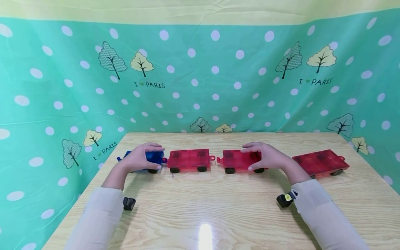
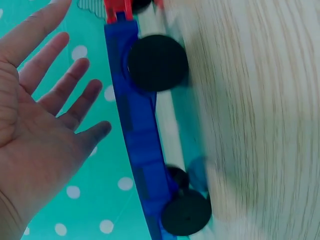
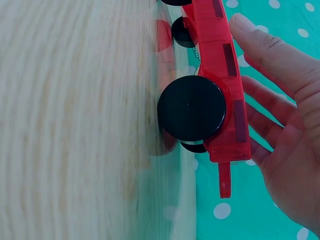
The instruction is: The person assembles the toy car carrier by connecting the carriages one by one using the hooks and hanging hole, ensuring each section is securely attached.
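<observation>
My left hand point(image 1: 140, 158) is spread over a blue toy train car point(image 1: 154, 157) with black wheels, thumb on its near side. In the left wrist view its fingers stand apart from the blue car. The blue car's right end meets the coupling of a red car point(image 1: 189, 159). A narrow gap separates that car's ring from the peg of a second red car point(image 1: 232, 160). Over this second car my right hand point(image 1: 265, 156) arches with thumb and fingers spread. In the right wrist view the thumb tip is beside the car's top edge; the other fingertips are hidden behind the car.
A third red car point(image 1: 323, 162) stands angled at the right, its left end partly behind my right forearm. All cars stand on a wooden table point(image 1: 203, 198). A green dotted cloth point(image 1: 200, 76) hangs behind the table. Black wrist cameras point(image 1: 284, 200) sit below both wrists.
</observation>
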Available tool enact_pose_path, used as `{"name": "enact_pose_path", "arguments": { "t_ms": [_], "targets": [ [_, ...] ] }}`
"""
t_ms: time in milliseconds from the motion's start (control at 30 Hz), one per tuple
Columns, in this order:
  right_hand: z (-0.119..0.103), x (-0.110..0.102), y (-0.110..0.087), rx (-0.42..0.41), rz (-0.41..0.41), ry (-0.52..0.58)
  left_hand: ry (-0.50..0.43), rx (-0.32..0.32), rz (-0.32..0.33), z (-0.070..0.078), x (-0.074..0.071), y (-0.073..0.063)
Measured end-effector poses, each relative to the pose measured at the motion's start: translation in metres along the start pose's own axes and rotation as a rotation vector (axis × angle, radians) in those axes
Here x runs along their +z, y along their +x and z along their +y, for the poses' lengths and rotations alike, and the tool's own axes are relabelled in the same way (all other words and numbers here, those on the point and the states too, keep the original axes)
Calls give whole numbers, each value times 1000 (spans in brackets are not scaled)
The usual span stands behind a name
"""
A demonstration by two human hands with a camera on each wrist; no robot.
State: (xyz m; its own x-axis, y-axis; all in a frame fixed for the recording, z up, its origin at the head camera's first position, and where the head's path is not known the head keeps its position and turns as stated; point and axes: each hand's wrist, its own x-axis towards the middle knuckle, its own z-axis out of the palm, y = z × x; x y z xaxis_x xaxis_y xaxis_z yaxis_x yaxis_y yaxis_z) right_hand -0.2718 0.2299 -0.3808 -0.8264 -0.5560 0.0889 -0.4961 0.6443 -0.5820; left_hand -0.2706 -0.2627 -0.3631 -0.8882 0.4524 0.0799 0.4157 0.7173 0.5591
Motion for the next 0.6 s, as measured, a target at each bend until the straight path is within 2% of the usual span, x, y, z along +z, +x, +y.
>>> {"name": "enact_pose_path", "arguments": {
  "t_ms": [333,600],
  "targets": [
    [0,0,0,-4,11,-4,-66,37,55,20,11,4],
    [0,1,0,8,-2,5,-96,70,45,32,17,10]
  ]
}}
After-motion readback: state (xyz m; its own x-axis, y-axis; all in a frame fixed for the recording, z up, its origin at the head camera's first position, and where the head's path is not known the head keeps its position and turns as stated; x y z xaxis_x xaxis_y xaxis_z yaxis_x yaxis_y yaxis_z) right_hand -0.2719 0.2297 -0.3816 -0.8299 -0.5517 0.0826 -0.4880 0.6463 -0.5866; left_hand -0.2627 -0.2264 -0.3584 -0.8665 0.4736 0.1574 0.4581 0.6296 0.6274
